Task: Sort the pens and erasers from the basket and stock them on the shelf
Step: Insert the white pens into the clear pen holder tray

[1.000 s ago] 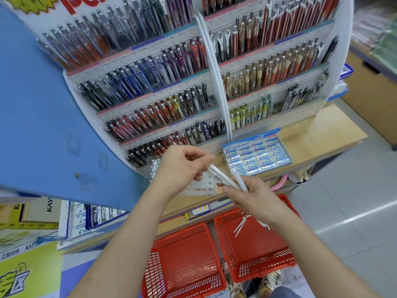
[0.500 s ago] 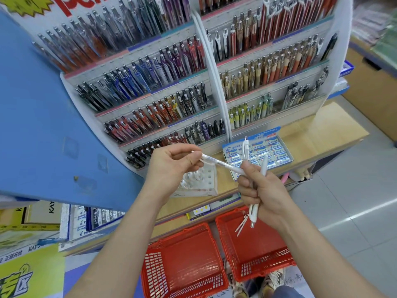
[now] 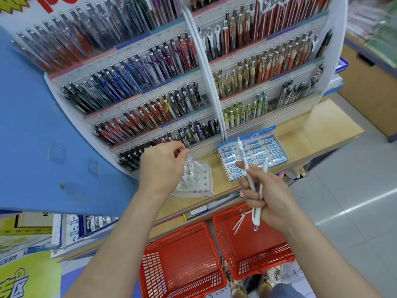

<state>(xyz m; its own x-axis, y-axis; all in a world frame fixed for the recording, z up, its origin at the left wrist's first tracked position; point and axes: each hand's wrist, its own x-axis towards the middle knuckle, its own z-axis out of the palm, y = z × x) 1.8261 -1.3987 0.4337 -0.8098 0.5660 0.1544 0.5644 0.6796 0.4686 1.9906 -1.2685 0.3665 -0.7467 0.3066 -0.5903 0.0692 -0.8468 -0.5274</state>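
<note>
Light wooden shelf (image 3: 318, 127), bearing a tiered white pen rack (image 3: 150, 97) at the back, an open blue box of wrapped erasers (image 3: 268, 147) before it, a white holed pen stand (image 3: 202, 177) left of the box, grey tiled floor (image 3: 354, 190) below, two red baskets (image 3: 182, 254) side by side on it.

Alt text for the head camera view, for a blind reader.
A right hand grips white pens while the left hand reaches over a white pen holder on a shelf. Racks of pens stand behind, an eraser box beside, two red baskets below.
</note>
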